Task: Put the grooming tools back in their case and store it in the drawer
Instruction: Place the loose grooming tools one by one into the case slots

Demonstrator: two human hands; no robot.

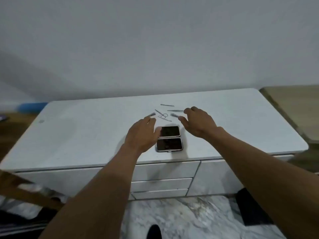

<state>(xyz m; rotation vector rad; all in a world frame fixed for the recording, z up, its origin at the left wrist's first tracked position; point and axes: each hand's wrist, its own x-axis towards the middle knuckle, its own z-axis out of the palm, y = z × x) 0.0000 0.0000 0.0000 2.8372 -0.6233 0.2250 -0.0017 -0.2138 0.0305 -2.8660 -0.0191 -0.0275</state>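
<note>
An open dark case [169, 138] lies flat on the white cabinet top [86, 135], its two halves one behind the other. Beyond it lie several small metal grooming tools: scissors [163, 116], a nail clipper [174, 115], another clipper [151, 114], tweezers [175, 110] and a file [167, 105]. My left hand [142, 135] hovers at the case's left side, fingers relaxed, holding nothing. My right hand [198, 122] is spread just right of the tools, thumb near the nail clipper, not gripping anything.
Shut drawers [162, 182] sit in the cabinet front below the case. A wooden surface [296, 104] adjoins on the right. A wooden chair part [25, 188] is at lower left. The marble floor [189, 216] lies below, with a dark mat [250, 206] at right.
</note>
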